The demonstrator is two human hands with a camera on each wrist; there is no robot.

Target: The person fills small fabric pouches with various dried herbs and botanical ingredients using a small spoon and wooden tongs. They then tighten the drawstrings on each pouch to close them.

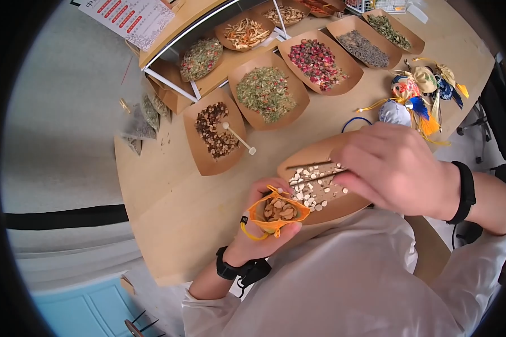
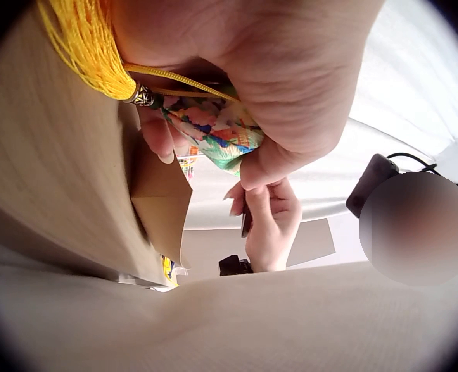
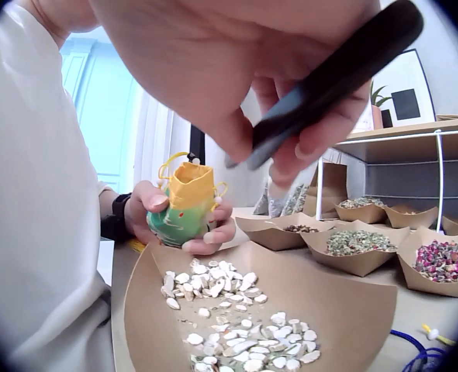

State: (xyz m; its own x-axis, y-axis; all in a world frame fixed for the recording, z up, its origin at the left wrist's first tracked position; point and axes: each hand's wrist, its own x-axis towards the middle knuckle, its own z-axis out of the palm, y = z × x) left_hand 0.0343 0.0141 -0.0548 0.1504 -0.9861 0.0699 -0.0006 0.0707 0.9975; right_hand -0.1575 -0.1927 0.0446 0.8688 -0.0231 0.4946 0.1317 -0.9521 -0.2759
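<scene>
My left hand [image 1: 257, 224] holds a drawstring pouch [image 1: 307, 214] upright, its mouth spread wide. Orange fabric lines the rim, and brownish dried slices [image 1: 280, 210] show inside. The outside is green with a floral print, and a yellow tassel [image 2: 89, 46] hangs from it in the left wrist view. My right hand [image 1: 391, 168] pinches dark tweezers [image 3: 333, 77], their two arms spread apart over a brown paper tray [image 1: 343, 212]. White dried slices [image 3: 279, 341] lie loose in that tray. The tweezer tips point toward the pouch and stand close to my left fingers.
Further paper trays hold a brown mix [image 1: 211, 126] with a small pale scoop [image 1: 239, 139], green herbs [image 1: 266, 94], rosebuds [image 1: 315, 62] and grey buds [image 1: 362, 48]. A shelf [image 1: 152, 53] stands behind. Finished-looking sachets [image 1: 407, 92] lie at right, filled mesh bags [image 1: 140, 121] at left.
</scene>
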